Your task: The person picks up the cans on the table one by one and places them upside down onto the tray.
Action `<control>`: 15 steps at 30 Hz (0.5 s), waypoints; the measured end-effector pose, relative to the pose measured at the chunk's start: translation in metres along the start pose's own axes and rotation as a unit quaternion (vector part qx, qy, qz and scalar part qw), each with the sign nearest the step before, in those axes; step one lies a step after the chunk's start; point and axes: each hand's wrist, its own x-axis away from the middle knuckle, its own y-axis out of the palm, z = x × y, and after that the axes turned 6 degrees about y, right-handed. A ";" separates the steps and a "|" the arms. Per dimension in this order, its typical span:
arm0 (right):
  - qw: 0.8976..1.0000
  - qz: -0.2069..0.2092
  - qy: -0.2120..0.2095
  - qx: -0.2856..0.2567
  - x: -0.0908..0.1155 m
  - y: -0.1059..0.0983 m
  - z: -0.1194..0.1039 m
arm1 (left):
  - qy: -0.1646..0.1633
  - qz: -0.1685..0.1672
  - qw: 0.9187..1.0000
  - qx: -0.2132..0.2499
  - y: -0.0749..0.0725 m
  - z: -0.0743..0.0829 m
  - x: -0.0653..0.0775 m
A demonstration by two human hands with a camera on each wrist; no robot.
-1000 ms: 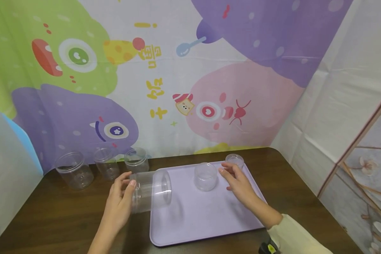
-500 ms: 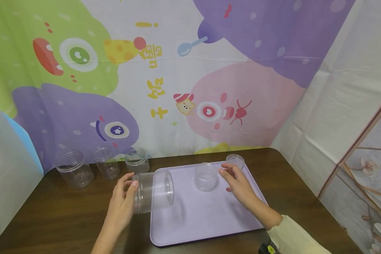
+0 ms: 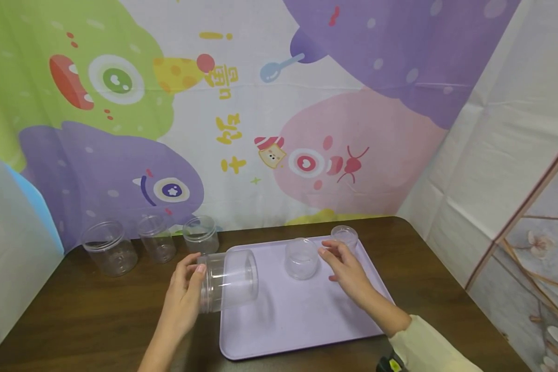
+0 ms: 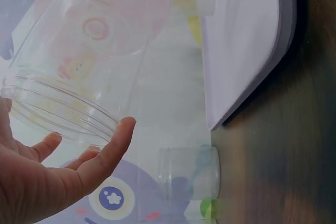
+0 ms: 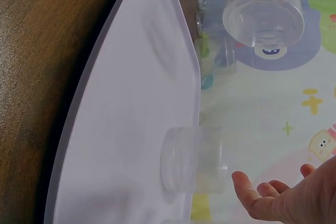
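Note:
My left hand [image 3: 182, 297] grips a large clear plastic jar [image 3: 236, 279] by its ridged mouth end. The jar lies sideways in the air over the left edge of the lilac tray [image 3: 279, 333], its base turned toward the right. In the left wrist view, thumb and fingers spread around the ridged rim of the jar [image 4: 79, 51]. My right hand [image 3: 349, 271] hovers over the tray's right part, fingers loosely bent and holding nothing. Just left of its fingertips, a small clear jar [image 3: 301, 261] stands upright on the tray; the right wrist view shows a gap between hand and small jar [image 5: 194, 158].
A low clear container [image 3: 344, 236] stands at the tray's far right corner, behind my right hand. Along the back left of the brown table [image 3: 88, 310] are a wide jar [image 3: 111, 250], a narrow jar [image 3: 158, 240] and a shorter jar [image 3: 201, 236]. A cartoon-printed cloth [image 3: 242, 196] hangs behind.
My left hand has shifted slightly to the right with the large jar, bringing it further over the tray. My right hand has drifted very slightly left; the standing jars stay put.

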 end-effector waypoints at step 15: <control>1.000 -0.005 -0.010 -0.014 0.003 0.008 -0.004 | 0.016 0.001 1.000 0.018 0.007 0.002 0.001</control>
